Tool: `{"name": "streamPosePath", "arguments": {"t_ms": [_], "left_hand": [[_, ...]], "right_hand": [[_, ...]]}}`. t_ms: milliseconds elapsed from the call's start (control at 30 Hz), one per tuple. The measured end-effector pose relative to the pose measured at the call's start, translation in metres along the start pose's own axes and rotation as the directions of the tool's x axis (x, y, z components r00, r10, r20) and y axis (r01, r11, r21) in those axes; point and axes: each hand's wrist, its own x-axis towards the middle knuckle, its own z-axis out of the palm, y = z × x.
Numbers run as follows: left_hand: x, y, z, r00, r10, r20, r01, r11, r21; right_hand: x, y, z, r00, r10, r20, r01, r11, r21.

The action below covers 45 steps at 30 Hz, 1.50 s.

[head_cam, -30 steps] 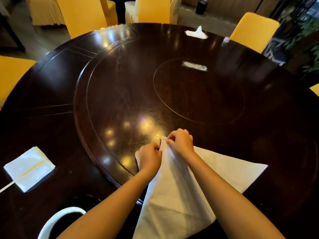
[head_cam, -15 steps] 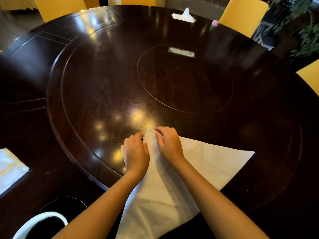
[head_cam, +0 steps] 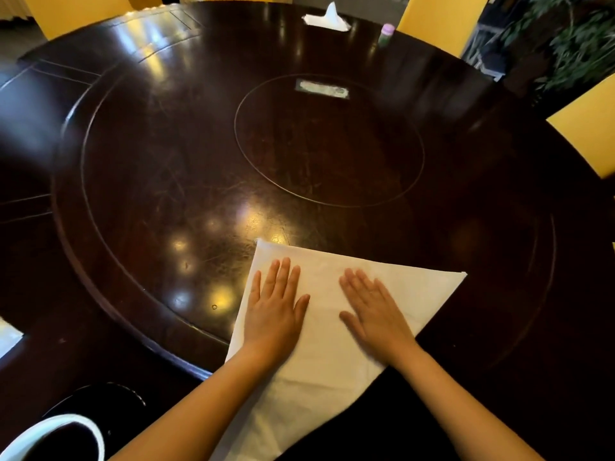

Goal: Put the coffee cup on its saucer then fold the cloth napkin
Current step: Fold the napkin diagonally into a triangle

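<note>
A white cloth napkin [head_cam: 392,287] lies folded into a triangle near the table's front edge. My left hand [head_cam: 274,311] rests flat on its left part, fingers spread. My right hand [head_cam: 374,311] lies flat on its middle, palm down. Neither hand grips anything. At the bottom left a white-rimmed coffee cup [head_cam: 76,424] stands on a dark saucer [head_cam: 109,394]; the frame edge cuts off most of the cup.
The round dark wooden table [head_cam: 166,161] has a raised turntable in its middle. A folded white napkin [head_cam: 8,337] lies at the left edge. A tissue box [head_cam: 327,19] and a small bottle [head_cam: 386,34] stand at the far side. Yellow chairs [head_cam: 436,21] ring the table.
Both hands have let go of the napkin's pinched corner and now press flat on the cloth. The folded flap has come down onto the napkin. The view has tilted down.
</note>
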Motion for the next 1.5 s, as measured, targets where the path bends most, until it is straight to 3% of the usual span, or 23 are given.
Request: {"name": "streamPosePath", "arguments": {"t_ms": [233, 400, 467, 567, 667, 800, 1000, 1167, 1300, 1500], "left_hand": [[-0.001, -0.001, 0.004, 0.999, -0.015, -0.041, 0.015, 1.000, -0.009], [-0.001, -0.001, 0.004, 0.998, -0.001, -0.056, 0.002, 1.000, 0.006], [-0.001, -0.001, 0.004, 0.998, 0.003, -0.061, -0.002, 1.000, 0.016], [0.000, 0.000, 0.004, 0.999, 0.005, -0.053, -0.003, 0.999, 0.045], [0.001, 0.000, 0.001, 0.998, 0.020, -0.061, -0.018, 0.999, 0.032], [-0.003, 0.004, 0.000, 1.000, 0.019, -0.023, -0.019, 1.000, 0.020], [-0.077, 0.020, 0.014, 0.944, 0.307, -0.123, -0.300, 0.951, 0.071], [-0.151, -0.008, 0.040, 0.898, 0.432, -0.082, -0.415, 0.895, 0.164], [-0.189, -0.033, 0.045, 0.902, 0.431, -0.003, -0.426, 0.893, 0.142], [-0.217, -0.047, 0.043, 0.953, 0.296, 0.064, -0.300, 0.951, 0.079]], "right_hand": [[-0.006, 0.092, -0.016, 0.950, 0.311, -0.006, -0.311, 0.950, -0.018], [-0.006, 0.120, -0.023, 0.824, 0.566, -0.026, -0.567, 0.823, -0.047], [0.002, 0.091, -0.028, 0.867, 0.484, -0.114, -0.490, 0.871, -0.030], [0.001, 0.010, -0.019, 0.993, 0.102, -0.054, -0.100, 0.994, 0.042], [-0.014, -0.044, -0.001, 0.993, -0.114, 0.011, 0.114, 0.992, -0.045], [-0.015, -0.044, 0.008, 0.990, -0.138, -0.019, 0.137, 0.989, -0.061], [-0.016, -0.044, 0.011, 0.988, -0.153, -0.027, 0.152, 0.988, -0.014], [-0.016, -0.043, 0.012, 0.991, -0.133, -0.030, 0.133, 0.991, 0.014], [-0.018, -0.044, 0.011, 0.991, -0.129, -0.027, 0.130, 0.991, 0.039], [-0.028, -0.046, 0.008, 0.998, -0.060, 0.031, 0.057, 0.994, 0.097]]}}
